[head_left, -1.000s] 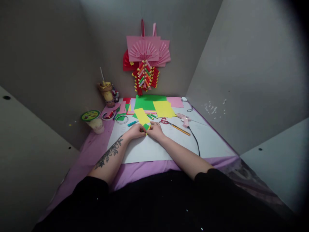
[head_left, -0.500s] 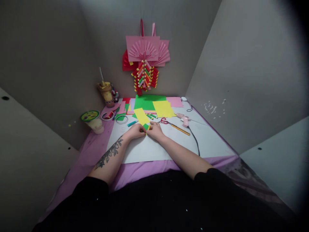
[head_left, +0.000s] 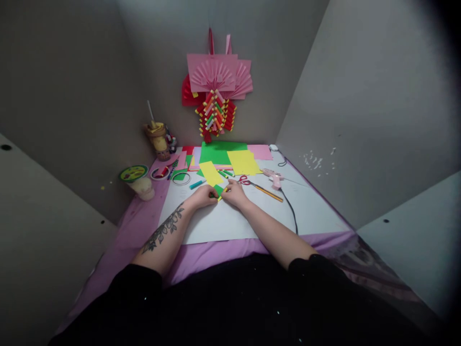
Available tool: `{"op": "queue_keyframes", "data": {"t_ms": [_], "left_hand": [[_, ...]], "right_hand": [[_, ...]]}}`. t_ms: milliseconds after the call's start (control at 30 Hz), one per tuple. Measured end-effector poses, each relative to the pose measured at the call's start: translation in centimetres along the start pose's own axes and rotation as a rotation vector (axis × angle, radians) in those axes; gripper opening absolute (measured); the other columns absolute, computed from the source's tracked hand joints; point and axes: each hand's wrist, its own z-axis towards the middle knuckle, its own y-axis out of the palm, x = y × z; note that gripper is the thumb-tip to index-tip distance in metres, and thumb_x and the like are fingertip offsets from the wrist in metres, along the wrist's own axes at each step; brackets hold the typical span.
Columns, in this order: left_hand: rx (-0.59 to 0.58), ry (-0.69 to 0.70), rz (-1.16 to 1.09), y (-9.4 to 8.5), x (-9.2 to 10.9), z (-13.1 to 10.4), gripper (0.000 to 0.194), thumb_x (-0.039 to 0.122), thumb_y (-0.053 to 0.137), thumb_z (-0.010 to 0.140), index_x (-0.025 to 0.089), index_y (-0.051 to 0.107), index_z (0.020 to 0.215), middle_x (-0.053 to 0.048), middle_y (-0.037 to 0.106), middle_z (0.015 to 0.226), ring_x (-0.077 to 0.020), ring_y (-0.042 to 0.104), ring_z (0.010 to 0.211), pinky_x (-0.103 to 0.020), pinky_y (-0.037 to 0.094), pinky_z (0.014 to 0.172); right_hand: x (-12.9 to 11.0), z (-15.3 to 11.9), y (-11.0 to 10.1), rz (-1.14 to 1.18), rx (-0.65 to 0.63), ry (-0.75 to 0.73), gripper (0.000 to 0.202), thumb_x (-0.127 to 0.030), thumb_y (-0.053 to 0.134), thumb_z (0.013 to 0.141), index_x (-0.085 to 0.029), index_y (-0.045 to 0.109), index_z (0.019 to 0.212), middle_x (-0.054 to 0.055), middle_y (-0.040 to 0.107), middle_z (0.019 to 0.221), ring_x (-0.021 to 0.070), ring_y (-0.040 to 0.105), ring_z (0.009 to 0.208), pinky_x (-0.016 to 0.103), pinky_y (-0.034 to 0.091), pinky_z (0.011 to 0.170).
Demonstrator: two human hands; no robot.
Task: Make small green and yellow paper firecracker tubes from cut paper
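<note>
Low over the white sheet [head_left: 205, 226], a small piece of green paper [head_left: 218, 190] with a yellow strip along its near edge lies between my hands. My left hand [head_left: 206, 196] is closed, pinching the left side of that paper. My right hand [head_left: 235, 194] pinches its right side, by the yellow edge. The fingertips partly cover the piece, so its full shape is hidden. Just beyond it lies a yellow paper strip [head_left: 211, 173]. A teal capped tube [head_left: 197, 184] rests near my left hand, and red-handled scissors [head_left: 244, 180] lie beyond my right.
A pink glue gun [head_left: 275, 179] with a black cord and a yellow pencil-like cutter [head_left: 268, 193] lie on the right. Green rolls [head_left: 226, 173] and a yellow sheet [head_left: 243, 162] are farther back. A lidded cup [head_left: 142, 185] stands left. Paper fan decorations [head_left: 213, 77] hang on the back wall.
My right hand has shifted slightly up and right along the green paper, and more of the yellow edge shows between the hands. My left hand stays nearly in place.
</note>
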Motion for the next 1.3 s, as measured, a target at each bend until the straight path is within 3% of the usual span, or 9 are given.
{"op": "queue_keyframes", "data": {"t_ms": [833, 1300], "left_hand": [[-0.013, 0.089, 0.013, 0.4, -0.5, 0.2, 0.023, 0.015, 0.059, 0.066, 0.015, 0.076, 0.083, -0.003, 0.069, 0.076, -0.0146, 0.056, 0.067, -0.023, 0.04, 0.063], [-0.024, 0.103, 0.01, 0.0, 0.0, -0.2, 0.028, 0.014, 0.06, 0.069, 0.018, 0.077, 0.091, -0.004, 0.069, 0.082, -0.0144, 0.056, 0.069, -0.023, 0.042, 0.065]], "right_hand": [[0.2, -0.3, 0.8, -0.071, 0.067, -0.041, 0.005, -0.023, 0.071, 0.059, -0.019, 0.068, 0.061, 0.008, 0.058, 0.127, 0.0286, 0.047, 0.122, 0.04, 0.037, 0.104], [0.7, 0.7, -0.5, -0.012, 0.061, 0.048, 0.002, -0.019, 0.067, 0.061, -0.019, 0.066, 0.06, 0.01, 0.052, 0.135, 0.0275, 0.047, 0.125, 0.038, 0.036, 0.105]]}}
